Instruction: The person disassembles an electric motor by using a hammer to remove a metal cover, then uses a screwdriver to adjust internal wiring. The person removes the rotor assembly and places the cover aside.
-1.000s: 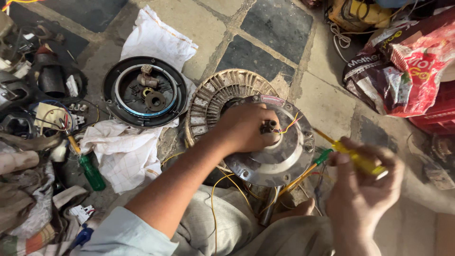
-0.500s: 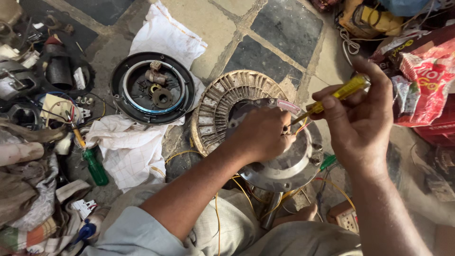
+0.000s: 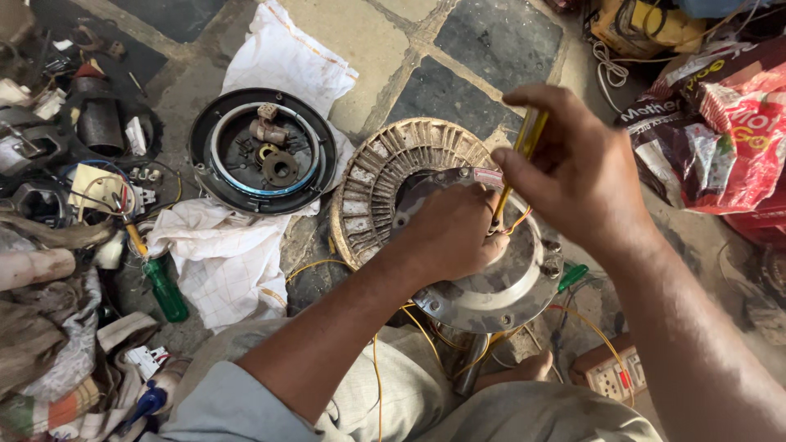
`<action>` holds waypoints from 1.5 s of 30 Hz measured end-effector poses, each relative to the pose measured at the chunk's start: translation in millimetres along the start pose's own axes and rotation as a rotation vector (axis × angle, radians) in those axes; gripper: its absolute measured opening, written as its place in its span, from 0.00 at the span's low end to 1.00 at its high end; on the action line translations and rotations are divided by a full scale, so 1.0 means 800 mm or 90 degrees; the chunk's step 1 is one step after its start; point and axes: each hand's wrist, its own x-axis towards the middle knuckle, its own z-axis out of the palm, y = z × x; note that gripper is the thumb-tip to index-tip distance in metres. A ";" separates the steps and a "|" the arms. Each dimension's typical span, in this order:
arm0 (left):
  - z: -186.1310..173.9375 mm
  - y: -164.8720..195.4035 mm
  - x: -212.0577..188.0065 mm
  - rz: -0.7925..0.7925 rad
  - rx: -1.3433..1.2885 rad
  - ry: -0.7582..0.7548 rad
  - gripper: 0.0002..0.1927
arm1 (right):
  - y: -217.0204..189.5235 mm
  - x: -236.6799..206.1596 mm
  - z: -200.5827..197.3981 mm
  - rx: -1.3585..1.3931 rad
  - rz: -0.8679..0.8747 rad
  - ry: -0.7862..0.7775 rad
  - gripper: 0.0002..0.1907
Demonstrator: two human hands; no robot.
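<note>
While the left hand [image 3: 454,233] lies palm-down on the fan motor [image 3: 446,225], fingers curled together against the silver hub near the wires, the right hand [image 3: 577,176] pinches a yellow-handled screwdriver [image 3: 524,151] between thumb and fingertips, tip angled down into the hub centre just beside the left fingers. Motor sits on the stone floor above the person's lap, winding ring exposed on its left side. Black round cover [image 3: 262,151] lies on white cloth [image 3: 225,258], left of motor. Green-handled screwdriver [image 3: 160,282] further left. White socket board [image 3: 614,376] at lower right.
</note>
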 end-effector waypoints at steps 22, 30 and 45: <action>-0.010 -0.025 -0.011 0.029 -0.189 0.012 0.23 | 0.023 -0.108 0.034 0.203 0.490 0.063 0.13; -0.019 -0.042 -0.014 0.074 -0.220 0.028 0.17 | 0.011 -0.097 0.051 0.062 0.351 -0.029 0.17; -0.023 -0.029 -0.013 0.014 -0.192 -0.013 0.17 | 0.023 -0.095 0.050 -0.005 0.240 -0.119 0.13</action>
